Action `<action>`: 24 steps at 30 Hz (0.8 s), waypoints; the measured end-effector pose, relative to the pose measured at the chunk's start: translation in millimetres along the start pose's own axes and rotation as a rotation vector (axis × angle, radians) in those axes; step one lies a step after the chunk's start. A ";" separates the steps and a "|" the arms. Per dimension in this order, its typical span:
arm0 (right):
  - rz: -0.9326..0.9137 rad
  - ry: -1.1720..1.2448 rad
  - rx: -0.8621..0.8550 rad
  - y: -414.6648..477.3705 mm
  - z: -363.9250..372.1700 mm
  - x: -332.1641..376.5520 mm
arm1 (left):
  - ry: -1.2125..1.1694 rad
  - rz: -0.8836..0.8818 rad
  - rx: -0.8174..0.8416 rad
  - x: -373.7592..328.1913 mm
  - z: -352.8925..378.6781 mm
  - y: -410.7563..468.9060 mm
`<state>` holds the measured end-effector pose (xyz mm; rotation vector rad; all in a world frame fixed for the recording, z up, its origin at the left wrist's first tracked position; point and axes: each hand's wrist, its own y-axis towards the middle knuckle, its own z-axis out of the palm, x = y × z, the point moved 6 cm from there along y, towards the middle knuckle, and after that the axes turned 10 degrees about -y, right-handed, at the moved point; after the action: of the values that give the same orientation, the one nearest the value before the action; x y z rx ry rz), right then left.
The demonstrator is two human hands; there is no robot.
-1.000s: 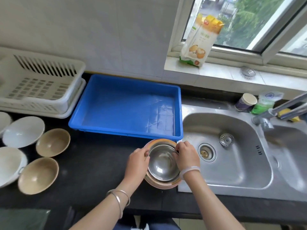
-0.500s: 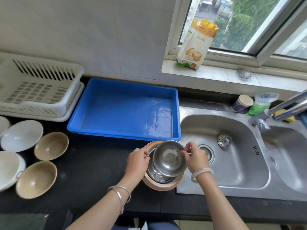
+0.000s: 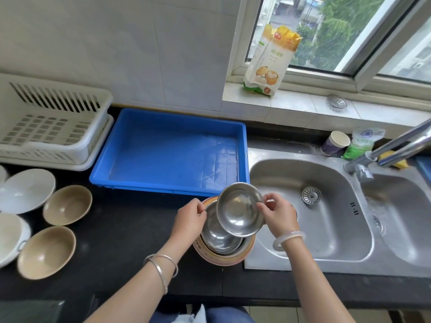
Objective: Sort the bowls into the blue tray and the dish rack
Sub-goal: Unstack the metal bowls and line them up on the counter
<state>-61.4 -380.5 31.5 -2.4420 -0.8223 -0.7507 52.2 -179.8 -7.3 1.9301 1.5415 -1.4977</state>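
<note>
My right hand [image 3: 276, 214] pinches the right rim of a small steel bowl [image 3: 239, 209] and holds it tilted above a stack of bowls [image 3: 219, 243]. The stack has steel bowls nested in a pink-and-cream bowl, at the counter's edge beside the sink. My left hand [image 3: 190, 217] grips the stack's left rim. The blue tray [image 3: 170, 152] lies just behind the stack with nothing in it. The white dish rack [image 3: 50, 122] stands at the far left, also with nothing in it.
Two tan bowls [image 3: 66, 205] [image 3: 46, 251] and several white bowls [image 3: 25, 190] sit on the black counter at the left. A steel double sink [image 3: 310, 213] with a faucet [image 3: 396, 145] is at the right. A paper cup [image 3: 335, 143] and a flour bag [image 3: 271, 60] stand behind.
My right hand has lifted the top steel bowl out of the stack and raised it toward the blue tray. My left hand stays on the stack's rim.
</note>
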 end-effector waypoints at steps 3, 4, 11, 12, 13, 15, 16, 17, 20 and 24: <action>-0.052 0.065 -0.002 2.2 -1.4 16.7 | -0.150 -0.073 -0.036 3.1 -23.8 2.3; -0.064 0.086 0.002 3.4 -0.6 22.8 | -0.199 -0.091 -0.061 5.1 -32.9 2.1; -0.148 0.136 0.131 14.5 40.4 66.7 | -0.412 -0.178 -0.280 42.9 -95.1 -16.9; -0.157 0.133 0.150 15.8 50.7 71.2 | -0.440 -0.201 -0.317 52.8 -102.5 -22.1; -0.157 0.139 0.175 16.7 61.8 75.9 | -0.462 -0.225 -0.354 63.2 -109.6 -27.9; -0.151 0.136 0.233 18.8 86.4 84.5 | -0.501 -0.276 -0.417 85.1 -123.0 -40.2; -0.155 0.119 0.263 19.2 98.9 89.6 | -0.521 -0.305 -0.443 96.0 -128.8 -45.9; -0.156 0.107 0.300 18.6 112.5 95.3 | -0.542 -0.335 -0.469 107.5 -134.2 -51.8; -0.126 0.127 0.420 14.1 155.8 110.0 | -0.591 -0.415 -0.552 140.2 -145.6 -69.5; -0.130 0.078 0.512 5.1 205.6 130.4 | -0.618 -0.510 -0.668 177.7 -151.4 -91.1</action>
<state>101.2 -215.3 -43.1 -1.9092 -1.0066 -0.5874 43.6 66.8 -51.3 0.6565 1.9337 -1.3029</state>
